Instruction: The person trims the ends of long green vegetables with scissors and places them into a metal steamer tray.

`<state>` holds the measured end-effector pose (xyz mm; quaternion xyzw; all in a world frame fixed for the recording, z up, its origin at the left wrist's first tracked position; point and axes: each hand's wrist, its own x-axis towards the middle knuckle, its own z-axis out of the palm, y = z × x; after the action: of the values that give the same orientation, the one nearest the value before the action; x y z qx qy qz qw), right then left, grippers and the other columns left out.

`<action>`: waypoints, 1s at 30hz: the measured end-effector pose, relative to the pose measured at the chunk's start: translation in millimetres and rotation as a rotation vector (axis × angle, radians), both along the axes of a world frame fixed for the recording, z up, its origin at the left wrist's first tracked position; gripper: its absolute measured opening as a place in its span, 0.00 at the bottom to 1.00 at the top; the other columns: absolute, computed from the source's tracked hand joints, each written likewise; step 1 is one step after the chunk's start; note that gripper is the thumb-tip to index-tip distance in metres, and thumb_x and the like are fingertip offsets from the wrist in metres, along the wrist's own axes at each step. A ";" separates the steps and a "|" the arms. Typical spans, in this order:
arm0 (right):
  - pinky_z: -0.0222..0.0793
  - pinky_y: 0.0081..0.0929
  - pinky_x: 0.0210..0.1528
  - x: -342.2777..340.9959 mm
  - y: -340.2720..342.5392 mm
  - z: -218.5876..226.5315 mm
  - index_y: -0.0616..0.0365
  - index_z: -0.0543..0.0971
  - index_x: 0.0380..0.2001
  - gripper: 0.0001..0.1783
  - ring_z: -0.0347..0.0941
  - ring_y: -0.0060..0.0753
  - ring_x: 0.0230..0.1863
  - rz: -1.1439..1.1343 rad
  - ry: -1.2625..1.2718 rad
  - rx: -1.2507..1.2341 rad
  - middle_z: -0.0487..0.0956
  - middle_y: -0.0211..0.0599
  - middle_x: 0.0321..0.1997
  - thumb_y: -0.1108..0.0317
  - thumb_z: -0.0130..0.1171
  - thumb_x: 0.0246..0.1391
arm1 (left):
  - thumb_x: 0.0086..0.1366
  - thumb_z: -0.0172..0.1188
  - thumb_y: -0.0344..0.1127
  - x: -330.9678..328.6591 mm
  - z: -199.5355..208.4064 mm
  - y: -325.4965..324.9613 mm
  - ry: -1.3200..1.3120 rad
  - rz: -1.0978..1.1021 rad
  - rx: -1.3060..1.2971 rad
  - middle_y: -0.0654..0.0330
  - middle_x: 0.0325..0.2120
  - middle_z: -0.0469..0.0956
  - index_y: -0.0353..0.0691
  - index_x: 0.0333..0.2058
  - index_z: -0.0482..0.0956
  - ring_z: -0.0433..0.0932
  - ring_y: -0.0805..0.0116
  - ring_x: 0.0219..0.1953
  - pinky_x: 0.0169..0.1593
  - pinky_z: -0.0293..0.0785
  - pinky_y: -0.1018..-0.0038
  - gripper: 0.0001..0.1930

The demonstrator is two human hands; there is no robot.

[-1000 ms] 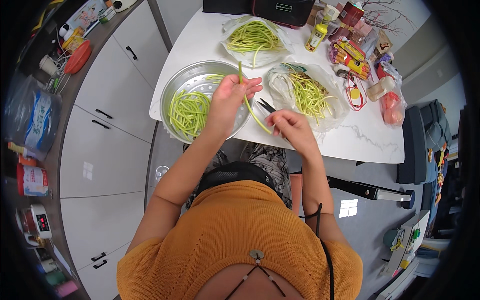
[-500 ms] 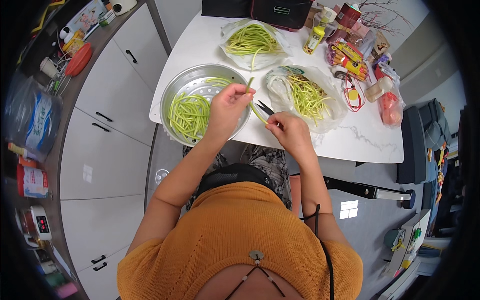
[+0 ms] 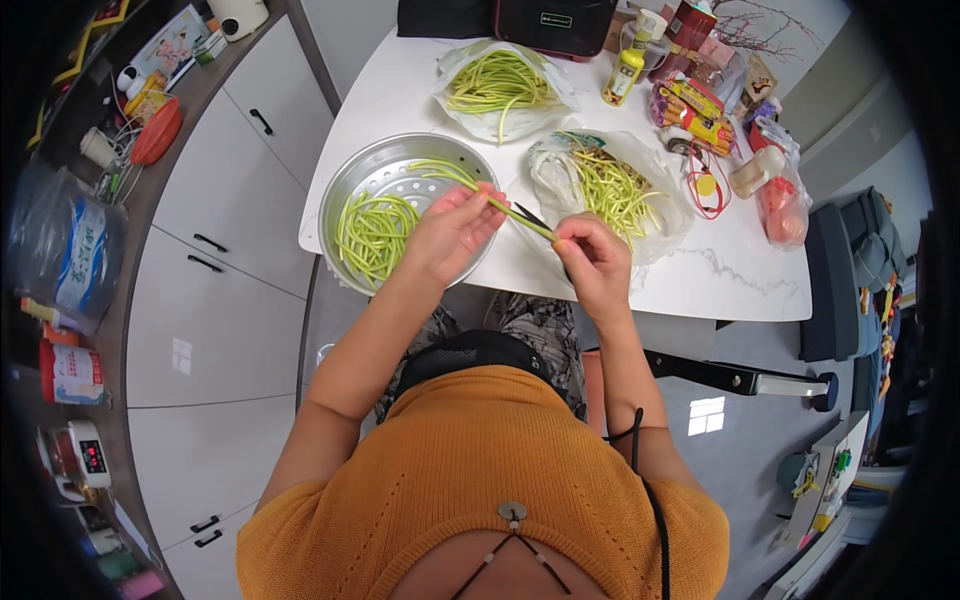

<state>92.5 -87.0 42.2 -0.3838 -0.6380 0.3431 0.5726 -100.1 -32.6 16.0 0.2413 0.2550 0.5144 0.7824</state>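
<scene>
Nearest, just past the near edge of the surface (image 3: 740, 285), the right hand (image 3: 593, 257) pinches one end of a green stem (image 3: 525, 220) between thumb and forefinger. A dark pointed blade (image 3: 527, 213), probably of scissors, shows alongside the stem; its handle is mostly hidden, seemingly in that palm. The left hand (image 3: 452, 232) grips the stem farther along with thumb and fingertips, over the right side of a perforated metal basin (image 3: 335, 180) at the left end of the near edge. Short green pieces (image 3: 372, 235) are heaped in the basin. Longer stems (image 3: 440, 168) lie toward its far side; whether the held one joins them cannot be told.

The step in hand appears to be working on this single stem. The next move calls for a steady left pinch and fingertips clear of the blade.

Beyond, toward the middle, an open plastic bag (image 3: 668, 225) holds trimmings (image 3: 615, 195); farther, near the far edge, another bag (image 3: 490, 125) holds long stems (image 3: 500, 80). A yellow bottle (image 3: 625, 70) stands toward the far right corner.
</scene>
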 end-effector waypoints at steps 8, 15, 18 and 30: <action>0.63 0.16 0.29 2.3 5.9 1.3 0.62 0.78 0.29 0.05 0.69 0.20 0.28 0.010 0.005 0.064 0.77 0.31 0.30 0.76 0.62 0.47 | 0.65 0.53 0.28 2.1 -8.7 -1.1 -0.087 -0.090 -0.078 0.57 0.37 0.76 0.35 0.42 0.70 0.77 0.72 0.39 0.45 0.76 0.79 0.08; 0.64 0.18 0.25 0.9 8.0 3.1 0.60 0.79 0.28 0.05 0.69 0.22 0.24 -0.155 -0.326 0.113 0.77 0.33 0.28 0.76 0.63 0.45 | 0.66 0.51 0.29 -3.1 -2.0 -3.7 -0.098 -0.234 -0.003 0.56 0.37 0.76 0.34 0.46 0.70 0.77 0.69 0.40 0.46 0.75 0.77 0.11; 0.64 0.19 0.25 5.9 14.1 0.2 0.60 0.79 0.28 0.05 0.68 0.23 0.22 -0.313 -0.327 0.108 0.76 0.33 0.27 0.76 0.63 0.44 | 0.66 0.51 0.29 -7.1 -6.4 -1.4 -0.041 -0.196 0.034 0.57 0.37 0.77 0.33 0.46 0.71 0.77 0.69 0.40 0.45 0.75 0.77 0.12; 0.68 0.25 0.29 62.6 48.8 -37.0 0.58 0.80 0.30 0.06 0.72 0.31 0.23 -0.618 -0.545 0.048 0.77 0.37 0.29 0.73 0.63 0.45 | 0.56 0.55 0.25 -73.6 18.8 6.5 1.637 0.249 0.824 0.61 0.32 0.80 0.39 0.35 0.82 0.76 0.67 0.38 0.43 0.70 0.71 0.09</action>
<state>155.1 -38.2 5.2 -0.6206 -0.6289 0.0260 0.4677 -173.7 -26.1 34.9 0.7598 0.5493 0.3141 0.1495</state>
